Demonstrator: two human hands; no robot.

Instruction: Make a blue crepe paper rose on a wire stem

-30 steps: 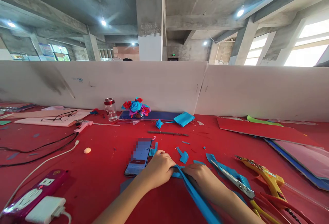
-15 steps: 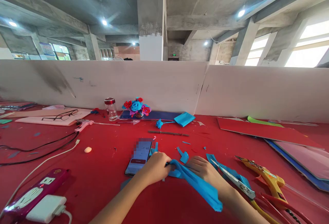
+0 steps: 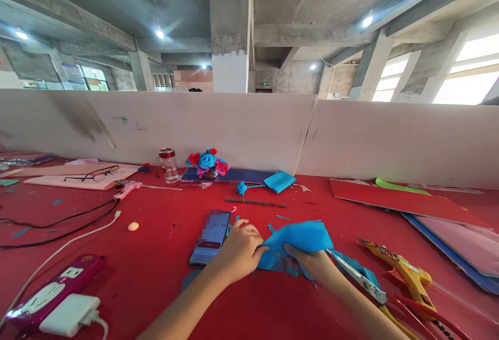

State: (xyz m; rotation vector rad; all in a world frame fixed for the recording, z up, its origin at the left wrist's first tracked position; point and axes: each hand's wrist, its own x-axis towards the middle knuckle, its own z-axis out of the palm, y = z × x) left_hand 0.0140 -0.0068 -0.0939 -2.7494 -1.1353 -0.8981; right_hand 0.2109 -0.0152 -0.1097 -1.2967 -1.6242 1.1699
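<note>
Both my hands grip a strip of blue crepe paper (image 3: pixel 302 235) above the red table. My left hand (image 3: pixel 242 249) pinches its left end between thumb and fingers. My right hand (image 3: pixel 307 261) holds the paper from below, thumb on the near face, its other fingers hidden behind. Blue paper scraps lie beneath and beyond the hands. Close by my right wrist are scissors (image 3: pixel 360 280) lying on more blue paper. A phone (image 3: pixel 210 238) rests just left of my left hand.
On the right lie a yellow glue gun (image 3: pixel 405 270) and coloured sheets (image 3: pixel 409 199). A paper flower bouquet (image 3: pixel 208 162), a glass bottle (image 3: pixel 169 167) and a folded blue sheet (image 3: pixel 279 181) stand or lie along the partition. A power strip (image 3: pixel 54 290) occupies the near left.
The blue paper, which hung down to the right over my right forearm, is now raised and spread flatter between my hands. My right hand has shifted its hold, thumb now in front.
</note>
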